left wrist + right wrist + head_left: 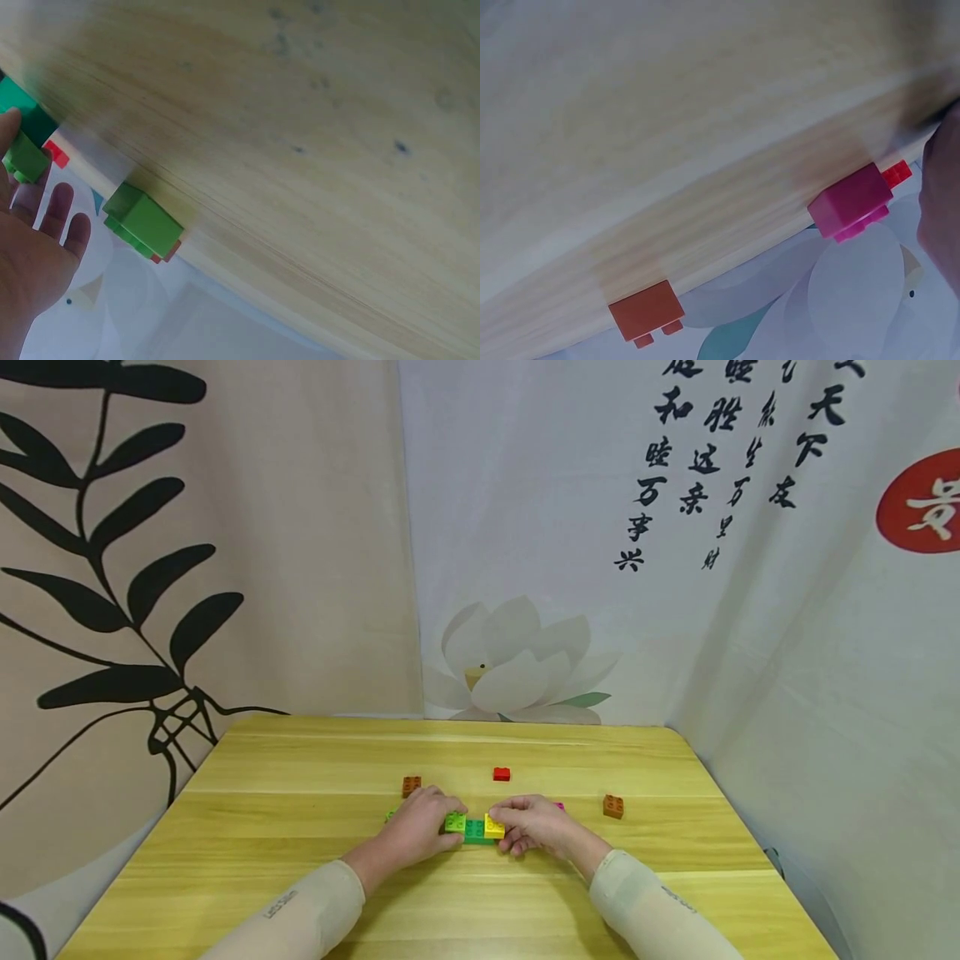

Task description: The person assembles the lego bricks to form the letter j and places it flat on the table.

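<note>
A dark green building brick lies mid-table between both hands. My left hand pinches a light green brick at its left end, thumb on the near side and index finger on the far side. The left wrist view shows this light green brick against the dark green brick, with the other fingers spread apart. At the right end, a yellow brick is pinched by my right hand. Only an edge of the right hand shows in the right wrist view, its fingertips out of frame.
Beyond the hands lie a red brick and a brown brick. Another brown brick sits to the right. A pink brick is mostly behind the right hand. Left of the left hand stands another green brick.
</note>
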The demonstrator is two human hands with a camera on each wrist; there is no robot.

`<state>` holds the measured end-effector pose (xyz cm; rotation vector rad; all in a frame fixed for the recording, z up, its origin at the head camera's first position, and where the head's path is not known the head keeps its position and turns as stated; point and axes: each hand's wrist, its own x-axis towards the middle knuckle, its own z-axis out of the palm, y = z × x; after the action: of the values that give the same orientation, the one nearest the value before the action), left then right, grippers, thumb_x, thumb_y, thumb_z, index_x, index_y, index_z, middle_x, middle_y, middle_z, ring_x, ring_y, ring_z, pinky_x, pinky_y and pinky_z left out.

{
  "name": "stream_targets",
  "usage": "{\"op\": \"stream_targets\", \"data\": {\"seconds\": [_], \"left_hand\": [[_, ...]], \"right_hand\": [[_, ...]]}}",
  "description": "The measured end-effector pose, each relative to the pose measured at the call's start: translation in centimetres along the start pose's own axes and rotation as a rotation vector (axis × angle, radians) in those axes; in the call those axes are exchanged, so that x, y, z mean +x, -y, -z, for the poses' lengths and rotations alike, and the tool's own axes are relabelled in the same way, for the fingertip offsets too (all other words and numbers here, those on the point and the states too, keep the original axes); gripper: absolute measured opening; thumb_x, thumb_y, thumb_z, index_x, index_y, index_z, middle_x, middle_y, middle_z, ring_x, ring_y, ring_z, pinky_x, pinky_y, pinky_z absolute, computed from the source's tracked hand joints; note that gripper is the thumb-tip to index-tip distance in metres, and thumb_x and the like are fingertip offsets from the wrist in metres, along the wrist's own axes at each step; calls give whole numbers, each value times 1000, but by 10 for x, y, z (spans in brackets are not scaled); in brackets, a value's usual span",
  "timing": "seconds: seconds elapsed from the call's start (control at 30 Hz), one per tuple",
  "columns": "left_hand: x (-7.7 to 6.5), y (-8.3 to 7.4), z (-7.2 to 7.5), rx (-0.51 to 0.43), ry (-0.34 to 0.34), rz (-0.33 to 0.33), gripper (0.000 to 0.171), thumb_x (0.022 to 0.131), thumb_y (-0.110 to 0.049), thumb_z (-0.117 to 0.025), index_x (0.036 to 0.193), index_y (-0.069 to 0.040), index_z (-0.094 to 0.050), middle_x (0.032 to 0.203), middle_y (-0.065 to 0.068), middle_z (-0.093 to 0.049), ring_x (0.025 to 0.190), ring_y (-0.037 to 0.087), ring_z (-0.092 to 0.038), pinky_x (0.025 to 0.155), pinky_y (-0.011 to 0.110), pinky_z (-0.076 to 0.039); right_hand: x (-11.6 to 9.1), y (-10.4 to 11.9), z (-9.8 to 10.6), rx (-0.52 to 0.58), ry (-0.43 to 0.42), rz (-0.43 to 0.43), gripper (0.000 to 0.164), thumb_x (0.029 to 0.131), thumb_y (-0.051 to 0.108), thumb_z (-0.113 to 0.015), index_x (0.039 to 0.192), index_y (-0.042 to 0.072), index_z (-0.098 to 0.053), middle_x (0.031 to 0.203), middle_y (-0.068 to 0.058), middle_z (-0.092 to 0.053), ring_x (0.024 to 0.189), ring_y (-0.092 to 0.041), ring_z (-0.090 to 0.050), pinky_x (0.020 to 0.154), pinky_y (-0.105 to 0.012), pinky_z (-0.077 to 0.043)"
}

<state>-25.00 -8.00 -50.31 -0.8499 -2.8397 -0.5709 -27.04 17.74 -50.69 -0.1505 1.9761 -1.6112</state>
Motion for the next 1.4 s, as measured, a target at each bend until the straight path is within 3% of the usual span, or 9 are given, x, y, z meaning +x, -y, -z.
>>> {"op": "stream_targets", "data": {"seconds": [0.6, 0.87, 0.97, 1.17, 1.4], "left_hand": [[0, -1, 1, -6, 18, 28, 40, 88, -34, -90, 122, -16, -78, 114, -1, -80, 106, 19, -64, 96, 44, -55], [0, 0, 0, -6, 20, 34, 41, 88, -34, -90, 122, -16, -78, 114, -1, -80, 106, 20, -64, 96, 44, -54], [0, 1, 0, -5, 22, 34, 40, 88, -34, -90, 122, -17, -78, 114, -2, -80, 106, 20, -64, 96, 45, -54], [-1, 0, 1, -11, 19, 29, 40, 88, -34, -90, 122, -16, -78, 114, -2, -80, 106, 20, -64, 96, 44, -54], [-2, -2, 2, -16, 17, 26, 40, 88, -33, -90, 122, -15, -78, 113, -2, -80, 106, 19, -63, 95, 44, -55]], "right_hand": [[-3, -7, 11, 32, -14, 30, 55, 105, 36, -70, 143, -2, -59, 97, -8, -75, 78, -15, -71, 67, -26, -61], [-8, -8, 11, -3, -87, 90, 54, 105, 33, -70, 147, 0, -58, 101, -11, -74, 80, -17, -70, 71, -29, -63], [-11, -8, 11, -76, -125, 133, 52, 105, 31, -70, 147, 3, -60, 100, -13, -73, 81, -19, -71, 72, -32, -63], [-18, -8, 16, -321, -215, 232, 47, 103, 28, -73, 144, 6, -64, 98, -11, -74, 79, -20, -70, 68, -34, -63], [-29, -7, 34, -622, -341, 332, 40, 98, 21, -79, 135, 8, -71, 90, 1, -71, 70, -9, -58, 60, -22, -50]]}}
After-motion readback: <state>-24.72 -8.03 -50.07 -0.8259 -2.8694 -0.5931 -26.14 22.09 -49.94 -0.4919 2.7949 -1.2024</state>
